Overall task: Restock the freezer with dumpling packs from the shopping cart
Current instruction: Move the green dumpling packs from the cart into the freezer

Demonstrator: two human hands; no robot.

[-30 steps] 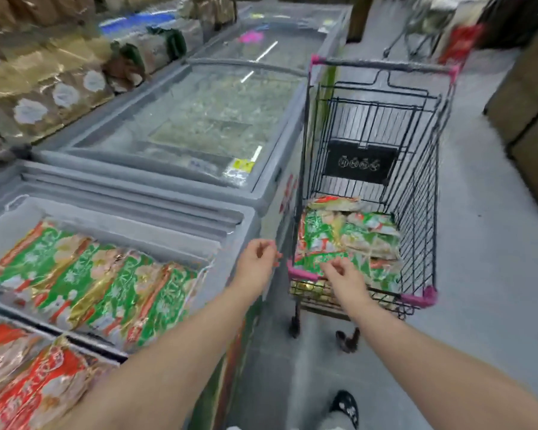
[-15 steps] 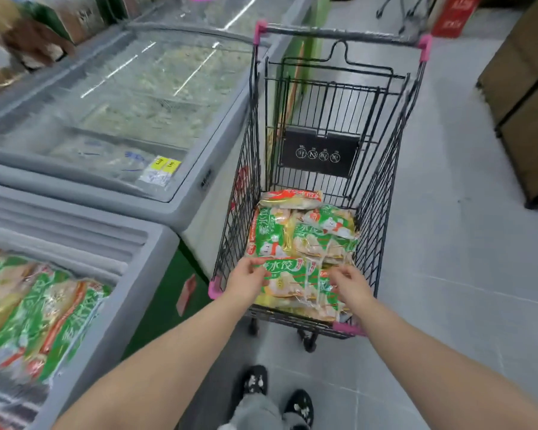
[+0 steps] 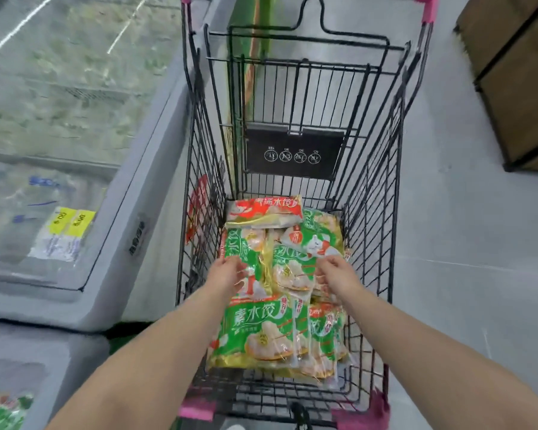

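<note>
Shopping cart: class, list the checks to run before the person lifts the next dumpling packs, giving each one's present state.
1. Dumpling packs in shopping cart: ok.
2. Left hand touches a green pack: ok.
3. Right hand touches the packs: ok.
4. Firm grip, both hands: cannot tell.
5. Red pack apart from the hands: ok.
6. Near freezer open: cannot tell.

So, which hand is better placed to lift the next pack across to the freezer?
Probably the left. The left hand holds the left pack on the freezer side of the cart, and the freezer stands on the person's left. The right hand holds the right pack, nearer the far wall.
</note>
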